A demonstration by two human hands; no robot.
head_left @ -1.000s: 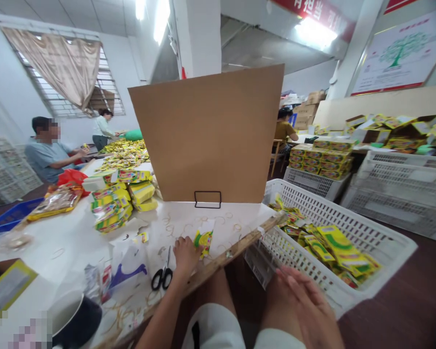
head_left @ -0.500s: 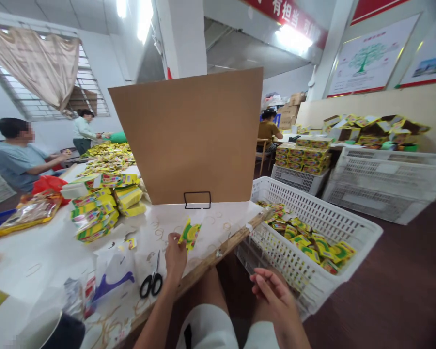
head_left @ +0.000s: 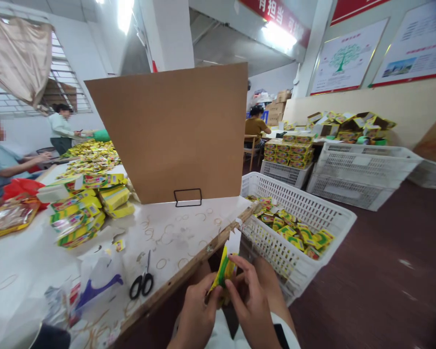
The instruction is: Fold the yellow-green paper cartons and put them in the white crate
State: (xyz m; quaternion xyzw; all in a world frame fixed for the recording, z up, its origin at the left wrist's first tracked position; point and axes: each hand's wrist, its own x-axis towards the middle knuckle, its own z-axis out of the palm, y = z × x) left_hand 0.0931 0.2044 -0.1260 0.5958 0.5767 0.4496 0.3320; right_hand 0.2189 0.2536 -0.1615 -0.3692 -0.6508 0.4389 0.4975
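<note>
Above my lap, at the wooden table edge, a small yellow and green printed carton is held upright between both hands, its white flap sticking up at the top. My left hand is closed on the carton's lower left side, thumb in front. On the right side my right hand grips it too, with the index finger bent against its upper face. The lower part of the carton is partly hidden by the fingers. Black-handled scissors lie on the white table to the left of my hands.
A white crate of small yellow packs stands right of the table. A brown cardboard sheet stands upright on the table. Flattened yellow cartons lie left, and rubber bands are scattered about. Co-workers sit and stand farther back.
My left hand has brought the yellow carton from over the table down to my lap. My right hand has moved in and taken hold of it. The view has turned slightly right.
</note>
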